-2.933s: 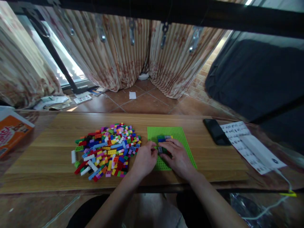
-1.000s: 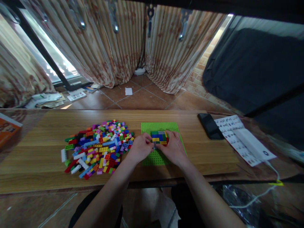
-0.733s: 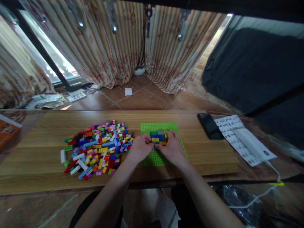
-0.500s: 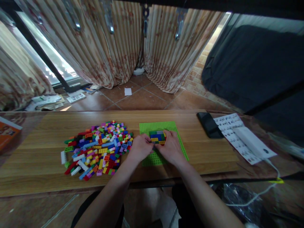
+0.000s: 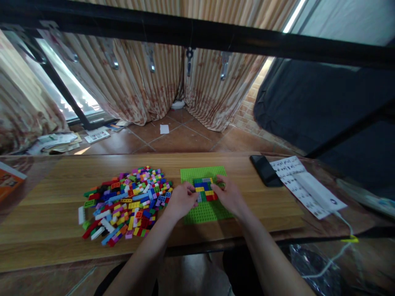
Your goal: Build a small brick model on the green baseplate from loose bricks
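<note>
A green studded baseplate (image 5: pixel 197 216) lies on the wooden board. On it sits a compact block of toy bricks (image 5: pixel 203 188) in green, blue, yellow, red and grey. My left hand (image 5: pixel 182 200) is at the block's left side, its fingers bent and the thumb apart from the forefinger. Over the right edge reaches my right hand (image 5: pixel 230 194), thumb and forefinger spread at the bricks. I make out no loose brick in either hand. The fingertips partly cover the block's sides, so contact is hard to judge.
Left of the baseplate spreads a big heap of loose bricks (image 5: pixel 129 205). At the right lie a black phone (image 5: pixel 265 170), a printed sheet (image 5: pixel 285 166) and a white device with a cable (image 5: pixel 321 191). A dark metal bar (image 5: pixel 197 26) crosses above.
My hands have moved apart, from meeting at the block's front edge to its left and right sides. More of the block's top shows. The view has tilted up slightly.
</note>
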Tool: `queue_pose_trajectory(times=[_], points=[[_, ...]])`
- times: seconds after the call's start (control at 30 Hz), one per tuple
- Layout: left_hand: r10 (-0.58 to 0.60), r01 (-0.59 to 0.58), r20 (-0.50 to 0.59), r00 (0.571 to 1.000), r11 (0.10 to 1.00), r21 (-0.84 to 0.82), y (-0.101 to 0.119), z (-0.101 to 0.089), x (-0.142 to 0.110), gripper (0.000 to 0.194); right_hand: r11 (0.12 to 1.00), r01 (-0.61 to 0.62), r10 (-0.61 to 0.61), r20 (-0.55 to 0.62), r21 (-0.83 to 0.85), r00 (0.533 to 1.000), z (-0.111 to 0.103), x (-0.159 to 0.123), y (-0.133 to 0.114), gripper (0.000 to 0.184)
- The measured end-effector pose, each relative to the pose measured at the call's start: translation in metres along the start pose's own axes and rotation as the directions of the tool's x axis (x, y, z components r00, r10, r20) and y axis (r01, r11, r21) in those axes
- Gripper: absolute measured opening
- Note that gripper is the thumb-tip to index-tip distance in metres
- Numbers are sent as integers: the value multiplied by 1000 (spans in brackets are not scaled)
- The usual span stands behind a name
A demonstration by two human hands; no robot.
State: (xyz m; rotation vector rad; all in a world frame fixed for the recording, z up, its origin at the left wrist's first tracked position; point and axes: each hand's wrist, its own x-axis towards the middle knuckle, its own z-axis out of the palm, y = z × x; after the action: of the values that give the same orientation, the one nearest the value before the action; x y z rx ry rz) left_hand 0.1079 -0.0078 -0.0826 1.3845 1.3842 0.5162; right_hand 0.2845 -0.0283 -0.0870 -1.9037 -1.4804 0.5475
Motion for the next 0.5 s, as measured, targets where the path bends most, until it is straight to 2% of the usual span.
queue_pose_trajectory(times=[0.1,0.23,0.33,0.5], points=[[93,-92,-20,995,994,64,3,-8,-4,9,998,-52,55,-103,27,993,-7,12,5,36],[303,-275,-114,946,937,214,5,-14,-14,21,999,-42,47,-167,33,985,-14,19,9,33],[376,-330,-134,917,903,275,3,-12,-15,39,997,-46,54,-131,64,990,-11,18,10,32],[448,-414,-35,893,851,323,-3,-6,-9,64,993,6,-6,3,114,1000,-1,13,8,34]])
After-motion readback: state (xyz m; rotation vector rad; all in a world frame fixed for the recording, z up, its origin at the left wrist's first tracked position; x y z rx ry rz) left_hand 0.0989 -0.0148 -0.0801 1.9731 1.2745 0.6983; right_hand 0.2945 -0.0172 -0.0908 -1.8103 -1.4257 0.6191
